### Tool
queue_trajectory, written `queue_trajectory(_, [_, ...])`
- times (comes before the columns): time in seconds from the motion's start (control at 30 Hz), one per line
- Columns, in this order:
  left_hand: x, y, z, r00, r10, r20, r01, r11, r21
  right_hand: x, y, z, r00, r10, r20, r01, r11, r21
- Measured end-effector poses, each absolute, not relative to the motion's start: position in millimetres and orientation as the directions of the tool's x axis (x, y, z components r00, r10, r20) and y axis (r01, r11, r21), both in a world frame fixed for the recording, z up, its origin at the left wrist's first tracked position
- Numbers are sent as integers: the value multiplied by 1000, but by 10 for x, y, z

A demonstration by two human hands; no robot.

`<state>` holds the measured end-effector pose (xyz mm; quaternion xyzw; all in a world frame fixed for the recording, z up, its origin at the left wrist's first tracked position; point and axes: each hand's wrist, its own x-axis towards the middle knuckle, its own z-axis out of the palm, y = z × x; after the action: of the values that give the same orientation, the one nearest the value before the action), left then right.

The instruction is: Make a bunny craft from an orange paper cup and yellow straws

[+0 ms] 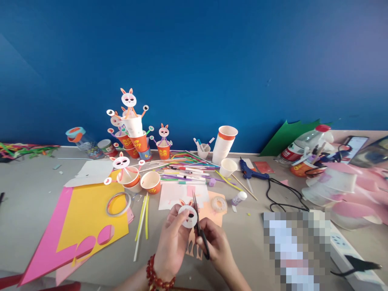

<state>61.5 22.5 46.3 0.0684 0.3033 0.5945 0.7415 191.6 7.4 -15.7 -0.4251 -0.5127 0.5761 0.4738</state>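
Between the thumb and fingers of my left hand (174,230) is a round white paper rabbit face (190,220) with orange ears and a dark eye; my thumb covers part of it. A red bead bracelet (157,275) circles my left wrist. My right hand (216,242) grips black-handled scissors (198,226), their blades pointing up along the right edge of the face. Whether the blades touch the paper I cannot tell. Under the hands lies a peach paper sheet (214,220) with cut-out holes, beside a white sheet (169,197).
Finished rabbit cups (133,125) stand stacked at the back left. Several markers and pipe cleaners (184,165) lie mid-table. Yellow card (91,214) and a tape roll (118,204) are left. A blue glue gun (250,171), its cord, and a power strip (348,250) are right.
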Motion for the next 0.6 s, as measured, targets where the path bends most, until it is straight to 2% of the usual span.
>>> queue_trajectory(0.6, [656, 216, 472, 81, 915, -396, -795, 299, 528, 1905, 68, -182, -163, 987, -10, -110, -28, -993])
